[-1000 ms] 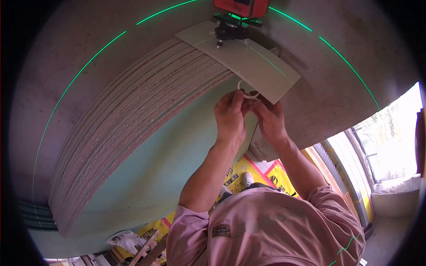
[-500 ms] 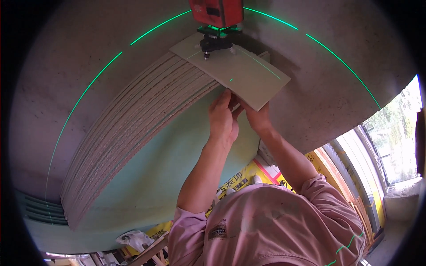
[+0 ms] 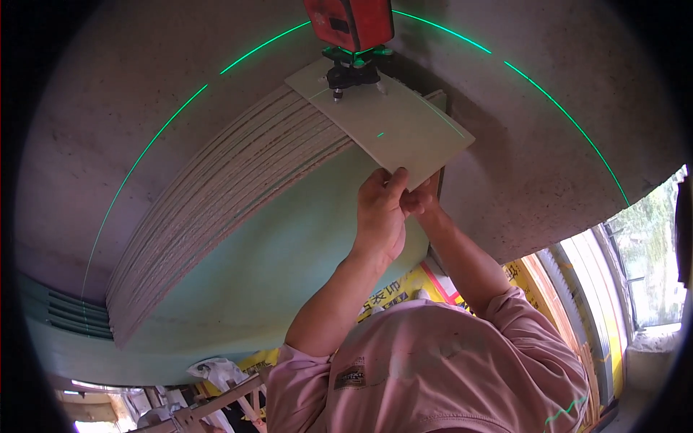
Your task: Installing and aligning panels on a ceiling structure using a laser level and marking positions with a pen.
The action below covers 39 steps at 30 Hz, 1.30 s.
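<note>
A red laser level (image 3: 350, 22) on a black mount (image 3: 352, 72) stands on a pale board (image 3: 393, 133), with green lines across it. My left hand (image 3: 382, 209) is closed at the board's near corner, its thumb on the edge. My right hand (image 3: 424, 198) is behind it, partly under that corner, fingers curled; what lies in them is hidden. The board rests atop a thick stack of plasterboard sheets (image 3: 224, 187) seen edge-on, with a mint-green face (image 3: 253, 274) toward me.
Concrete wall (image 3: 548, 166) surrounds the stack, crossed by green laser lines. A bright window (image 3: 646, 245) and upright long strips (image 3: 570, 281) are at right. Yellow floor covering (image 3: 422, 278) shows below. A white bag (image 3: 216, 372) and wooden pieces (image 3: 216, 404) lie at lower left.
The white loop held between my hands a second ago is out of sight. My hands have shifted onto the board's near corner, my left thumb now on its edge.
</note>
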Tool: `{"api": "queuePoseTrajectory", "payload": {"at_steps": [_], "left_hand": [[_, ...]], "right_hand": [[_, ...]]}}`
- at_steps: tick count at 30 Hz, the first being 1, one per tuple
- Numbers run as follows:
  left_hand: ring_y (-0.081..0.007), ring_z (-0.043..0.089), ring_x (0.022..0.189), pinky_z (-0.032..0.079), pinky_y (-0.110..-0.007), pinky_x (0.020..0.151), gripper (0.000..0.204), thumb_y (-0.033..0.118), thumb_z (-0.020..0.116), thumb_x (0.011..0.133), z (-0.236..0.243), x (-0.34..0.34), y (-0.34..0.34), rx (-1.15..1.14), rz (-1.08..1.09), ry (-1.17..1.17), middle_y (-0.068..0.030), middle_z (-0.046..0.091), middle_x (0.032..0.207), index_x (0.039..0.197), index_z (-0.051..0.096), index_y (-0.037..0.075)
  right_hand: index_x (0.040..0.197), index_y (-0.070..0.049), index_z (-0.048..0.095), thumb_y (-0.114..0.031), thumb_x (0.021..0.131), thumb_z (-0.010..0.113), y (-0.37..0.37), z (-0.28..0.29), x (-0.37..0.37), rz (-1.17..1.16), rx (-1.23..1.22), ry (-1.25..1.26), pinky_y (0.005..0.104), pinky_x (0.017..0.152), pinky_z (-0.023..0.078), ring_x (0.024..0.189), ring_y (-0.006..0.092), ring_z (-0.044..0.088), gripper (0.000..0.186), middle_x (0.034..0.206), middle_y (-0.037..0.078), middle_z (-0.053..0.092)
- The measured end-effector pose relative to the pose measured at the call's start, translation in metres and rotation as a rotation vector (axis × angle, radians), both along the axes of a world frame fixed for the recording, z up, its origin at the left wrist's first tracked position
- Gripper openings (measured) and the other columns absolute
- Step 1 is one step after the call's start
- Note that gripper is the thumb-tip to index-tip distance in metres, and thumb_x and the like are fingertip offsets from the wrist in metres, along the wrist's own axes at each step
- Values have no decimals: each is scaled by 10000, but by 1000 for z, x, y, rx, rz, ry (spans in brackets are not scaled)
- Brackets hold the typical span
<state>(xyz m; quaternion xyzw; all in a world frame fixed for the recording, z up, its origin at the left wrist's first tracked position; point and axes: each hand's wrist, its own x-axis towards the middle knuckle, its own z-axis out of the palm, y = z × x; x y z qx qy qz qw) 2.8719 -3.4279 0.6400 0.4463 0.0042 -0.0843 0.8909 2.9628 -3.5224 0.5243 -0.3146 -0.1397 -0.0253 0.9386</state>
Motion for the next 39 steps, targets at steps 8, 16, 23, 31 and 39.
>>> {"api": "queuePoseTrajectory", "payload": {"at_steps": [8, 16, 23, 31, 39], "left_hand": [[-214, 687, 777, 562, -316, 705, 221, 179, 580, 968, 3, 2, 0, 5, 38, -37, -158, 690, 939, 1082, 570, -10], [-213, 679, 745, 571, -313, 674, 201, 155, 569, 965, 13, 1, -5, 11, 44, -32, -148, 657, 898, 1036, 539, -31], [-223, 674, 756, 565, -328, 699, 220, 158, 565, 955, 5, 3, 0, -39, 32, -25, -147, 668, 898, 1090, 548, -16], [-206, 660, 724, 549, -317, 689, 256, 221, 566, 960, -2, 0, 1, -74, -22, -56, -137, 663, 876, 1102, 528, 12], [-228, 650, 719, 537, -327, 685, 256, 217, 564, 965, 2, 4, -2, -73, -84, -55, -162, 669, 875, 1078, 542, -11]], "right_hand": [[1172, -70, 505, -546, 1016, 301, 6, -21, 7, 377, 443, 73, 277, 700, 571, 847, 154, 629, 541, 987, 60, 617], [1161, -44, 515, -401, 981, 471, 14, -35, 12, 467, 715, -63, 314, 712, 596, 865, 211, 650, 403, 1023, 110, 627], [1129, -17, 541, -236, 932, 544, 33, 2, -11, 1361, 1432, -59, 305, 688, 599, 838, 223, 657, 294, 1011, 134, 633], [1232, -27, 509, -324, 976, 502, 34, 16, -35, 509, 1372, 262, 258, 618, 589, 794, 187, 666, 392, 1036, 139, 638], [1215, -21, 508, -391, 993, 434, 19, 7, -17, 654, 1073, 146, 256, 544, 568, 726, 182, 654, 438, 1017, 141, 637]]}}
